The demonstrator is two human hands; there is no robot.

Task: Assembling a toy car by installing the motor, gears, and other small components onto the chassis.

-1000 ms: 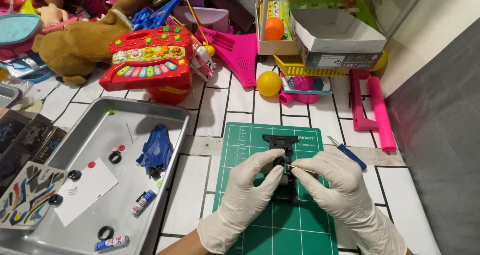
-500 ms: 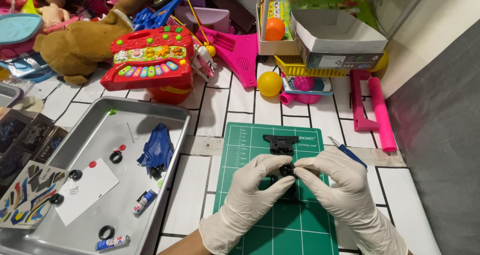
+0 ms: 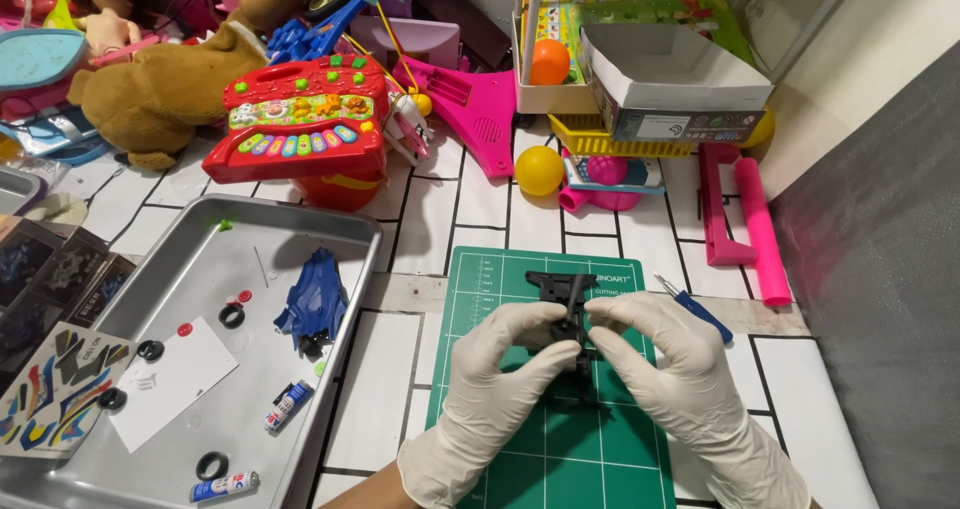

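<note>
Black chassis (image 3: 566,314) pinched between both gloved hands, left (image 3: 500,369) and right (image 3: 670,374), above green mat (image 3: 560,459).

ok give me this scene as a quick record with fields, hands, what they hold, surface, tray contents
left hand: gloved left hand, pinching the black plastic part
right hand: gloved right hand, pinching the same part
surface: green cutting mat on a white tiled table
beside mat: blue-handled tool
tray: metal tray with blue car shell, black tyres, small batteries, white card
behind: red toy keyboard, yellow ball
</note>
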